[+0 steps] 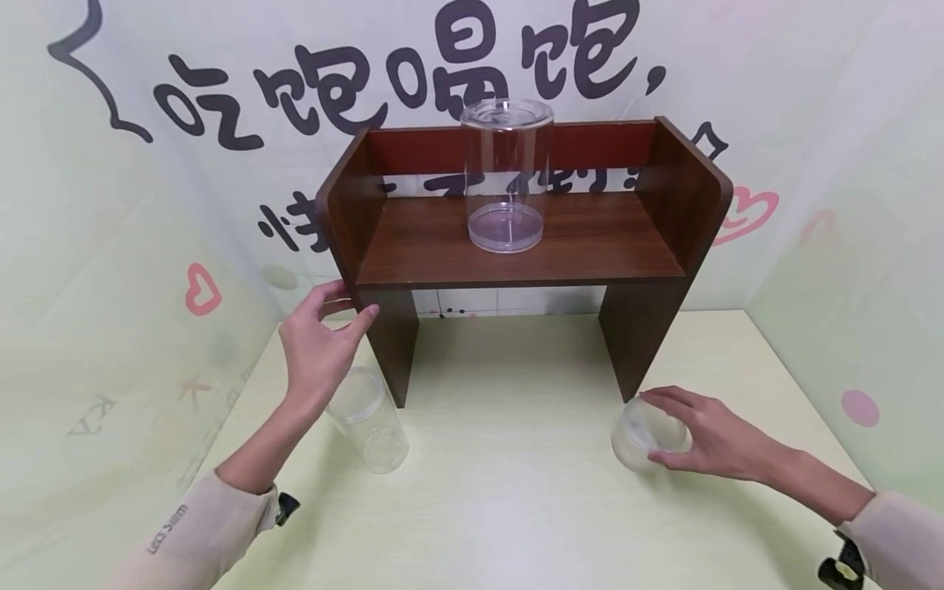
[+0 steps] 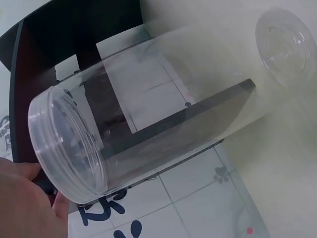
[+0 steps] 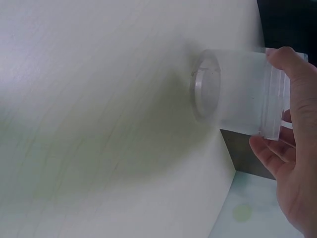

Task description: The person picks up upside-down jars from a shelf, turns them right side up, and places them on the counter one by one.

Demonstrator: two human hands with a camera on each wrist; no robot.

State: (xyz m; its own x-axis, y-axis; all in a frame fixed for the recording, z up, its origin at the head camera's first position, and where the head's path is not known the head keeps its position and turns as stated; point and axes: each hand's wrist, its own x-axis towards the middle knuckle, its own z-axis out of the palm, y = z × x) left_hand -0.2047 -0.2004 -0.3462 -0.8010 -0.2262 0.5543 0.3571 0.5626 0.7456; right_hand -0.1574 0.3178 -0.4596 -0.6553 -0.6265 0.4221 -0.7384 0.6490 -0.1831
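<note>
A dark brown wooden desk shelf stands on the table. My left hand grips the edge of its left side panel, thumb in front and fingers on the outer side. Just below that hand, a tall clear jar with a clear lid stands beside the panel's foot. By the right panel's foot, my right hand holds a shorter clear jar round its top, thumb on one side and fingers on the other. That jar's base is at or close to the table; exact contact is hard to tell.
Another tall clear jar stands on the shelf's upper board, near its middle. The pale table is bounded by printed cloth walls at the back and both sides.
</note>
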